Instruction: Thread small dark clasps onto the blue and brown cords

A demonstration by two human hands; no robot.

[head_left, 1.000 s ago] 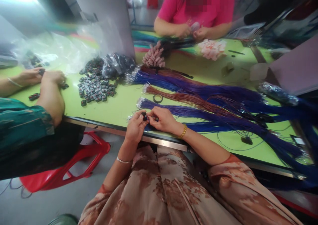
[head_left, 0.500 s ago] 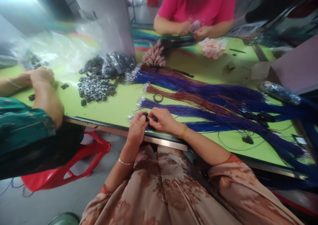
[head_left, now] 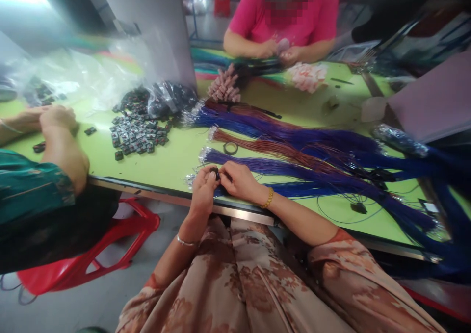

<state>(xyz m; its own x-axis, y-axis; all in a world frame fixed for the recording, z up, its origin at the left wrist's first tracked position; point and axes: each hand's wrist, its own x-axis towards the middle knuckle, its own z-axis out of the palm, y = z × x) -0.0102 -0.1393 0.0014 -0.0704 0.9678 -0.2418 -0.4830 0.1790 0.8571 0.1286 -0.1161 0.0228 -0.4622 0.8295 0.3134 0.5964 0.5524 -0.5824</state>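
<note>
Left hand [head_left: 203, 188] grips a black part [head_left: 216, 174]; right hand [head_left: 241, 181] curls beside it, its grip I cannot tell; purple wires [head_left: 277, 167] lie just beyond

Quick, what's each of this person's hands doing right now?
Left hand: closed, holding a small black part.
Right hand: fingers curled beside that part; whether they grip anything can't be told.

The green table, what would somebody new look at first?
Probably the bright pink shirt on the person across the table, and the long purple and blue wires spread over its middle and right. Then maybe the red stool at lower left. At the near edge, the left hand holds a small black piece, with the right hand close against it.
</note>
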